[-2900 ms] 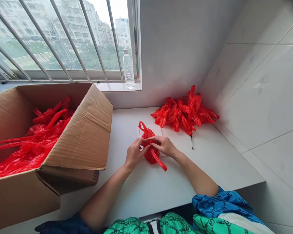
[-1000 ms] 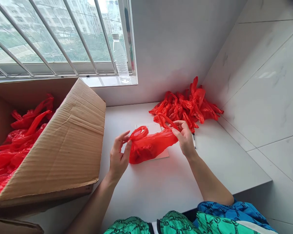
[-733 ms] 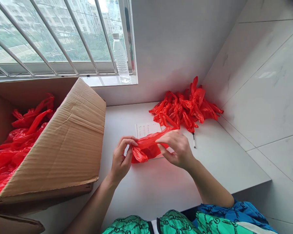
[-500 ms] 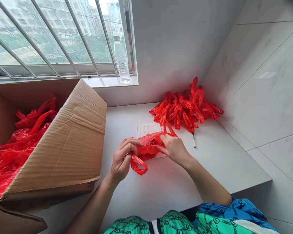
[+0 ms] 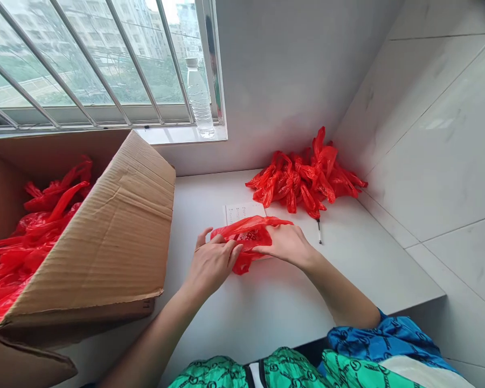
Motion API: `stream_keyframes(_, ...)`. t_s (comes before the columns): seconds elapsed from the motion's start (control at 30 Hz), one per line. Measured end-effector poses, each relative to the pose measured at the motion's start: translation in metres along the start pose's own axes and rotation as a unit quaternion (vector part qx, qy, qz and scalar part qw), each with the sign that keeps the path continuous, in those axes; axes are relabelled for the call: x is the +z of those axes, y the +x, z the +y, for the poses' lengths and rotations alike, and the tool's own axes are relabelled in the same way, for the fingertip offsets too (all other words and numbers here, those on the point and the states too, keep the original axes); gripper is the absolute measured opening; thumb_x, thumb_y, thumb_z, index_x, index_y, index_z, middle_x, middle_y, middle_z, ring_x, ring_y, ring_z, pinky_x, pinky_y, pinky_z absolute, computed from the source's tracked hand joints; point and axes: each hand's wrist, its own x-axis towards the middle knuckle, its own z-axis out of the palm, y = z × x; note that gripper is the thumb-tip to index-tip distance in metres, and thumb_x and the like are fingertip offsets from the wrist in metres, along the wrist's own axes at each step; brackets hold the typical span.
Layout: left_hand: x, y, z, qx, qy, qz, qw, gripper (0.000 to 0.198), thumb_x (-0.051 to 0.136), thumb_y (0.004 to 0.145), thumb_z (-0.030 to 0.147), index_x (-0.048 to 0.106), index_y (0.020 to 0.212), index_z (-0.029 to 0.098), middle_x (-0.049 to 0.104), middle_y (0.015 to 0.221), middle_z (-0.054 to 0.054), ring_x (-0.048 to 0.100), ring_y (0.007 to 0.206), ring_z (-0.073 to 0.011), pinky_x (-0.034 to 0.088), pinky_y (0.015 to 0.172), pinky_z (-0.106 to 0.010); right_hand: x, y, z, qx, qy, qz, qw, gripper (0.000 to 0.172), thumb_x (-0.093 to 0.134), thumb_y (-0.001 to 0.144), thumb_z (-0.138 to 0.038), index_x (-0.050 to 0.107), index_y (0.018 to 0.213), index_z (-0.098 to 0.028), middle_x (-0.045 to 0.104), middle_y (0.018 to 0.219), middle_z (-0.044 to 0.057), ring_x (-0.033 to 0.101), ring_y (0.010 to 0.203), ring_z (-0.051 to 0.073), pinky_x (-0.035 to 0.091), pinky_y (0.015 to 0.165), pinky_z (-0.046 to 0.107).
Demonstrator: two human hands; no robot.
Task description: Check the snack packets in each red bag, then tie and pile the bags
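Observation:
A thin red plastic bag (image 5: 246, 225) is spread between my two hands above the counter, its mouth facing me. Small pale and dark patterned contents show inside, too blurred to name. My left hand (image 5: 215, 261) grips the bag's left side, with fingers bent over its near edge. On the opposite side, my right hand (image 5: 288, 245) has its fingertips hidden in the bag and its thumb along the near edge, holding the plastic. Beneath and behind the bag lies a sheet of paper (image 5: 242, 210) with handwriting, partly covered.
At left stands an open cardboard box (image 5: 105, 231) holding red plastic bags (image 5: 44, 231). Several knotted red bags (image 5: 297, 180) are heaped against the back wall, a pen (image 5: 319, 231) beside them. A clear bottle (image 5: 200, 102) stands on the windowsill. The white counter (image 5: 372, 258) meets a tiled wall.
My left hand has shifted from the bag's handle loop to its near edge, turning palm down. The bag's mouth is spread wider, and the handle by my right hand no longer stands up.

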Motion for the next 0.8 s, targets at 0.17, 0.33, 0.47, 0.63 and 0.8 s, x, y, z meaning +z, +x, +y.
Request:
stream_keyframes(0.17,0.008,-0.018,-0.023,-0.032,0.035,-0.063,0.997,0.014,0.051,0.091,0.022,0.065,0.094,0.021,0.062,0.057,0.001,0.065,0.078,-0.0224,0.021,0.115,-0.057,0.011,0.004,0.010,0.048,-0.019,-0.014,0.999,0.040,0.042,0.099,-0.053,0.066,0.093,-0.022,0.070,0.078,0.005,0.068,0.080,0.023,0.041,0.064,0.030)
stream_keyframes(0.33,0.021,-0.029,-0.027,0.000,0.051,-0.101,0.994,0.069,0.075,0.068,0.020,0.052,0.133,0.020,0.067,0.107,-0.012,0.062,0.101,-0.0322,0.010,0.111,-0.072,0.013,-0.007,0.011,-0.002,-0.052,-0.076,0.996,0.041,0.071,0.078,-0.025,0.059,0.117,-0.017,0.070,0.092,0.008,0.067,0.081,0.024,0.039,0.058,0.028)
stream_keyframes(0.47,0.033,-0.012,-0.029,0.026,0.019,-0.075,0.997,0.052,0.068,0.077,0.017,0.054,0.127,0.023,0.058,0.126,-0.014,0.061,0.107,-0.0304,0.026,0.110,-0.065,0.007,-0.011,0.008,-0.078,0.000,0.057,0.995,0.039,0.065,0.087,-0.026,0.057,0.125,-0.020,0.067,0.107,0.009,0.064,0.089,0.024,0.044,0.061,0.030)
stream_keyframes(0.63,0.043,0.009,-0.029,0.092,-0.022,-0.005,0.995,0.039,0.059,0.084,0.012,0.057,0.121,0.023,0.049,0.145,-0.013,0.058,0.121,-0.0269,0.036,0.111,-0.052,0.022,0.007,0.011,-0.211,0.142,0.117,0.960,0.025,0.052,0.097,-0.020,0.062,0.120,-0.023,0.066,0.114,0.007,0.061,0.102,0.020,0.049,0.082,0.032)
stream_keyframes(0.8,0.033,-0.003,-0.033,0.127,-0.012,0.047,0.991,0.014,0.060,0.088,0.017,0.068,0.096,0.025,0.063,0.132,-0.003,0.058,0.119,-0.0253,0.025,0.119,-0.053,0.035,0.017,0.026,-0.142,0.193,0.031,0.970,0.037,0.068,0.087,-0.031,0.061,0.122,-0.021,0.066,0.112,0.009,0.063,0.100,0.024,0.050,0.080,0.035)
